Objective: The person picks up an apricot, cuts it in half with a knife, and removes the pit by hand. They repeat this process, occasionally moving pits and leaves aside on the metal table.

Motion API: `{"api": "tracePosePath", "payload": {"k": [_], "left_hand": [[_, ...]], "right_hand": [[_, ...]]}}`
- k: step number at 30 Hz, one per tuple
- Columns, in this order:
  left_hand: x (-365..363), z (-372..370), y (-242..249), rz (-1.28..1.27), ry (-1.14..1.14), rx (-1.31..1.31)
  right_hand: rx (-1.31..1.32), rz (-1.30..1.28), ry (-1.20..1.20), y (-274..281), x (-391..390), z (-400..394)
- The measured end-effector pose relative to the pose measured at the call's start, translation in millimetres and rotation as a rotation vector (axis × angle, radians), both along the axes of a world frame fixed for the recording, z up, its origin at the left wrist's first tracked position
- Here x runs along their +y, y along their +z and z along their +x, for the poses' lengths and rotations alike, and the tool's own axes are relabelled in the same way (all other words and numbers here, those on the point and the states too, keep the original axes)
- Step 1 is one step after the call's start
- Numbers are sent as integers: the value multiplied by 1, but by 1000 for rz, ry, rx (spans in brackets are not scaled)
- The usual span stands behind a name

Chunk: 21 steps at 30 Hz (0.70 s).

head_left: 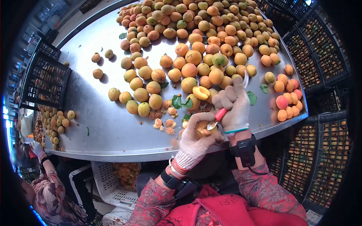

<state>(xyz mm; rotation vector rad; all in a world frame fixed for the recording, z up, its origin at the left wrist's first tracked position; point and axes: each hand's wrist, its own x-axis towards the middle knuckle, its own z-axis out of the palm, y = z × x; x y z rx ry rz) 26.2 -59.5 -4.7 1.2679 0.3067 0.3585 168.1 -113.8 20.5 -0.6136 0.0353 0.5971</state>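
Observation:
Near the front edge of a metal table [102, 139], my gloved left hand [196, 137] is closed round an apricot [206, 129]. My gloved right hand [233, 107] grips a tool with a red handle [220, 114], and the tool's metal end touches that apricot. A curved pale piece [246, 79] sticks up by the right fingers. Just beyond my hands lies an opened apricot half [201, 92] among whole apricots [193, 57]. Loose pits [169, 123] and green leaves [181, 101] are left of my hands.
Black crates of apricots [316, 150] stand along the right side, and another black crate [45, 79] is at the left. A white basket [113, 184] holding orange pieces sits below the front edge. A co-worker's gloved hand [37, 149] is at the far left.

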Motion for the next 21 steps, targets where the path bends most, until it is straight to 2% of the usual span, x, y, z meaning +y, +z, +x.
{"api": "tracePosePath", "payload": {"k": [2, 3, 4, 5, 6, 7, 8, 10, 11, 12, 14, 15, 17, 21], "left_hand": [[8, 0, 13, -451, 5, 94], [14, 0, 17, -321, 72, 122], [22, 0, 17, -324, 77, 115], [30, -2, 17, -131, 23, 207], [38, -3, 17, 64, -31, 298], [47, -5, 15, 610, 32, 192], [50, -6, 16, 610, 36, 190], [53, -7, 22, 966, 36, 425], [54, -8, 21, 975, 40, 474], [54, -7, 20, 976, 46, 474], [56, -7, 18, 956, 79, 460], [57, -7, 15, 957, 82, 461], [60, -8, 9, 867, 187, 336], [61, -10, 11, 769, 191, 294]], "right_hand": [[44, 51, -50, 3, -10, 12], [-57, 16, -120, 7, -17, 20], [-158, -19, -189, 11, -23, 26], [-163, -20, -182, 15, -26, 26], [-331, -256, -185, 19, -31, 25], [-497, -492, -188, 21, -32, 24], [-500, -491, -186, 15, -31, 25], [-971, -984, -112, -9, -24, 27], [-1135, -1054, -118, -17, -19, 28], [-1128, -1187, -9, -21, -22, 25], [-1374, -1211, 62, -19, -14, 19], [-1375, -1208, 62, -19, -10, 17], [-1643, -1278, 29, -21, -4, 12], [-1670, -1428, 134, -23, 4, 10]]}}
